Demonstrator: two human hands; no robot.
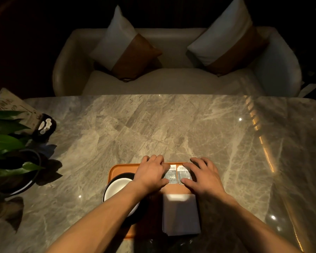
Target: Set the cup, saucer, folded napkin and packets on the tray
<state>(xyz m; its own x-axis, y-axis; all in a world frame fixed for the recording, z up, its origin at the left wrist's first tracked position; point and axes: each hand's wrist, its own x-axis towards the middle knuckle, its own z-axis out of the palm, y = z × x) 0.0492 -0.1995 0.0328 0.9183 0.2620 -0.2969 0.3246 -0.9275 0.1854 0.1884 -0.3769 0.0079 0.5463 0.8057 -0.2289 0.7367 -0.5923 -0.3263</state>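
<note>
An orange tray (115, 169) lies on the marble table near me. On its left side sits a dark-rimmed white saucer (117, 187), partly hidden under my left forearm; no cup shows. Two pale packets, left packet (171, 177) and right packet (183, 173), lie side by side at the tray's far right. A folded white napkin (181, 214) lies below them. My left hand (151, 173) rests with fingers on the left packet. My right hand (202, 175) presses its fingers on the right packet.
A potted plant (9, 157) in a dark bowl stands at the left edge, with a dark holder (45, 126) and a printed card (9, 105) behind it. Across the table (171, 128) is a cream sofa (171, 83) with two cushions.
</note>
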